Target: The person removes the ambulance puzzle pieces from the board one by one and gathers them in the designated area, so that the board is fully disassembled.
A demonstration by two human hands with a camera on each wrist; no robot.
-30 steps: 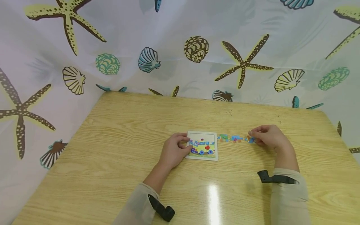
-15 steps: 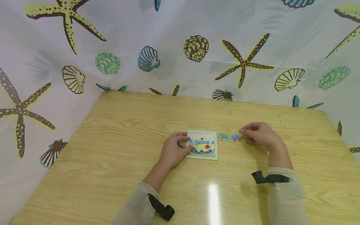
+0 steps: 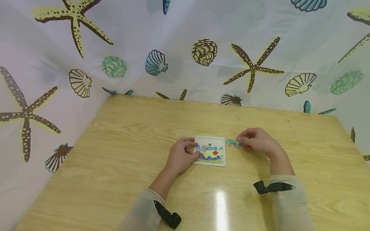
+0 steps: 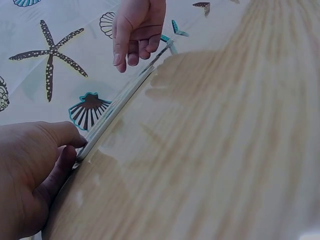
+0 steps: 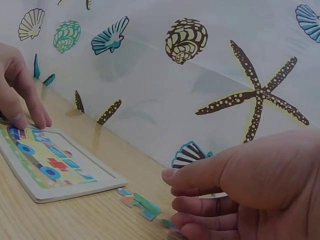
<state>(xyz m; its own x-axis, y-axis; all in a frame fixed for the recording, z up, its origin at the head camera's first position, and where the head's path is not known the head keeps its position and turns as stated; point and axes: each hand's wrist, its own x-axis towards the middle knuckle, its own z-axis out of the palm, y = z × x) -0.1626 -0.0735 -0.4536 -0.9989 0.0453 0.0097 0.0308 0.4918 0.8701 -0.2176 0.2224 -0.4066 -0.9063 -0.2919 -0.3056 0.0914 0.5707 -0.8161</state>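
Observation:
My left hand [image 3: 182,155] grips the left edge of a square white-framed puzzle board [image 3: 224,154], thumb and fingertips at its frame. The board lies flat and carries a yellow ambulance picture, with a blank pale strip along its top. My right hand [image 3: 257,141] is just right of it, over a row of loose puzzle pieces. Its fingers are loosely curled, and nothing shows between thumb and fingers in the right wrist view. A green-and-blue puzzle piece [image 5: 141,204] lies near the board's right edge. Another puzzle piece [image 5: 169,223] is partly hidden by my right fingers.
A wood-grain table [image 3: 130,144] spreads around both hands. Behind it and to the sides hangs a white curtain [image 3: 179,38] with starfish and shell prints. Black wrist camera mounts [image 3: 169,216] are strapped over both sleeves.
My right hand has moved left along the row of pieces, closer to the board, covering the further pieces. The left hand stays on the board's edge. The head view has shifted slightly.

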